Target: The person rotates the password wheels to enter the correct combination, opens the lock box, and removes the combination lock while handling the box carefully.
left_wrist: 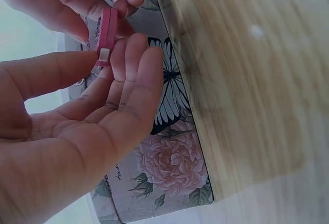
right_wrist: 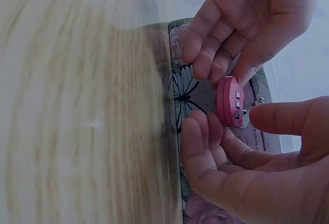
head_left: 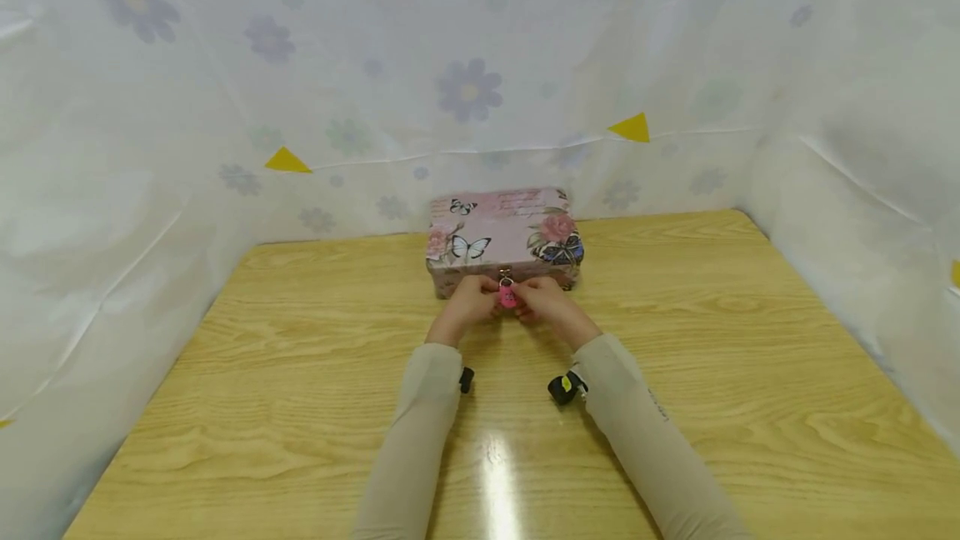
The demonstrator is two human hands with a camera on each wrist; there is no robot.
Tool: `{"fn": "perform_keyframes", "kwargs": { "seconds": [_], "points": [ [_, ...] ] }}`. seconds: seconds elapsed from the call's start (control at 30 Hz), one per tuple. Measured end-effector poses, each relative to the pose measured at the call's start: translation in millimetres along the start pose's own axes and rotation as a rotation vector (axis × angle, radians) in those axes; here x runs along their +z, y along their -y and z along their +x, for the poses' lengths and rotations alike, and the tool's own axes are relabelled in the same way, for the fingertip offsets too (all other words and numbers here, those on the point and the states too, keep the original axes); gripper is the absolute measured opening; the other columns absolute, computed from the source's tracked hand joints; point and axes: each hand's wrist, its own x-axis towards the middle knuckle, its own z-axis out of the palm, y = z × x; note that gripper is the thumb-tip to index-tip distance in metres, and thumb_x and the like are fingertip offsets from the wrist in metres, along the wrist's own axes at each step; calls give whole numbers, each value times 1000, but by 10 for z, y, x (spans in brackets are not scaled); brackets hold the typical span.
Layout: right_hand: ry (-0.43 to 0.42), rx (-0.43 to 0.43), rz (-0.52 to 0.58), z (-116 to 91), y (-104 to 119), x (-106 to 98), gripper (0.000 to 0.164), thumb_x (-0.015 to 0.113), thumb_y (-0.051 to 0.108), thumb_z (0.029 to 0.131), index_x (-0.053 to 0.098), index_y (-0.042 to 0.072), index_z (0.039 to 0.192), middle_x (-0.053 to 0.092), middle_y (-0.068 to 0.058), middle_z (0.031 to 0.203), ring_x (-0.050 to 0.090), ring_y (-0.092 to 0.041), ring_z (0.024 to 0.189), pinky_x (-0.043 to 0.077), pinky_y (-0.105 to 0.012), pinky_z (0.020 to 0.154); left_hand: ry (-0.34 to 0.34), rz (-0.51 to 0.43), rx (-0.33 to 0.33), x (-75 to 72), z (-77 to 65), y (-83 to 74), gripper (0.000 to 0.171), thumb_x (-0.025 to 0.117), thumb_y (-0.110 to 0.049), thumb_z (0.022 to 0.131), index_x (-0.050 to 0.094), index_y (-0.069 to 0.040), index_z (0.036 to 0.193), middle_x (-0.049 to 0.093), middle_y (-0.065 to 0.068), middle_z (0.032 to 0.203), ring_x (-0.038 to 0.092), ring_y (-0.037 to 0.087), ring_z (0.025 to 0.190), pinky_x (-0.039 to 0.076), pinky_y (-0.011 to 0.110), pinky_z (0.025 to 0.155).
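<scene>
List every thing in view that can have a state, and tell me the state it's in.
Box: closed, lid down.
Padlock: at the box's front clasp, held; locked or not, cannot tell.
Number dials: facing outward, digits unclear.
Left hand: pinching the padlock.
Right hand: fingers curled at the padlock.

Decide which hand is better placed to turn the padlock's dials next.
Probably the right hand: its thumb lies nearest the dials of the padlock, while the left hand touches the end bearing the silver button.
</scene>
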Motion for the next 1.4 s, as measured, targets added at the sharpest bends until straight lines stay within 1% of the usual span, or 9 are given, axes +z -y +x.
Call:
{"fn": "perform_keyframes", "kwargs": {
  "seconds": [0.17, 0.3, 0.4, 0.5, 0.63, 0.87, 1.03, 1.23, 1.4],
  "points": [
    [7, 3, 4, -6, 8, 7, 34, 43, 15, 102, 55, -14, 117, 56, -5, 84, 54, -12, 71, 54, -26, 69, 13, -16, -9, -6, -21, -30, 22, 51, 1, 96, 58, 13, 113, 63, 24, 101, 64, 34, 91, 55, 31, 71],
    [8, 9, 31, 23, -8, 20, 33, 43, 14, 102, 55, -14, 115, 56, -4, 79, 55, -10, 68, 53, -24, 66, 32, -55, -28, -8, -33, -45, 21, 50, 1, 97, 56, 12, 114, 63, 24, 99, 66, 34, 86, 57, 35, 73],
    [7, 8, 39, 36, -18, 23, 33, 44, 13, 102, 55, -15, 116, 56, -4, 79, 55, -10, 68, 54, -24, 66, 45, -87, -33, -5, -41, -48, 20, 50, 2, 97, 55, 13, 113, 63, 25, 98, 66, 35, 82, 57, 37, 72],
    [9, 4, 40, 41, -25, 21, 34, 44, 13, 102, 54, -15, 119, 58, -6, 86, 56, -10, 71, 54, -25, 71, 55, -103, -27, -3, -54, -57, 20, 50, 4, 96, 54, 14, 113, 63, 26, 96, 67, 36, 81, 58, 38, 71],
    [13, 8, 82, 49, -33, 21, 35, 45, 11, 101, 53, -16, 122, 60, -7, 94, 57, -9, 74, 54, -27, 77, 58, -111, -26, -1, -67, -69, 21, 49, 6, 96, 53, 15, 113, 64, 28, 94, 67, 38, 83, 58, 38, 72],
    [34, -44, 187, 46, -37, 42, 31, 47, 5, 98, 54, -18, 117, 61, -2, 81, 58, -7, 68, 54, -24, 72, 39, -136, -44, -3, -60, -70, 22, 49, 5, 96, 51, 14, 116, 64, 23, 89, 66, 30, 75, 58, 38, 73],
    [44, -64, 199, 48, -39, 52, 30, 46, 3, 97, 54, -19, 116, 61, -1, 80, 59, -7, 69, 54, -24, 72, 34, -141, -60, -6, -63, -77, 24, 48, 5, 96, 49, 14, 118, 62, 19, 86, 66, 30, 75, 58, 38, 73],
    [55, -58, 207, 51, -51, 58, 31, 46, 3, 97, 53, -20, 117, 62, -4, 82, 60, -9, 71, 55, -29, 79, 29, -136, -62, -2, -58, -66, 20, 50, 5, 96, 49, 14, 114, 63, 22, 89, 67, 33, 78, 58, 38, 73],
    [58, -56, 226, 40, -62, 54, 31, 48, 3, 97, 51, -20, 119, 61, -2, 81, 59, -8, 70, 54, -27, 77, 32, -132, -60, 4, -56, -52, 19, 50, 5, 96, 50, 13, 113, 63, 23, 88, 66, 29, 73, 58, 38, 71]
  ]
}}
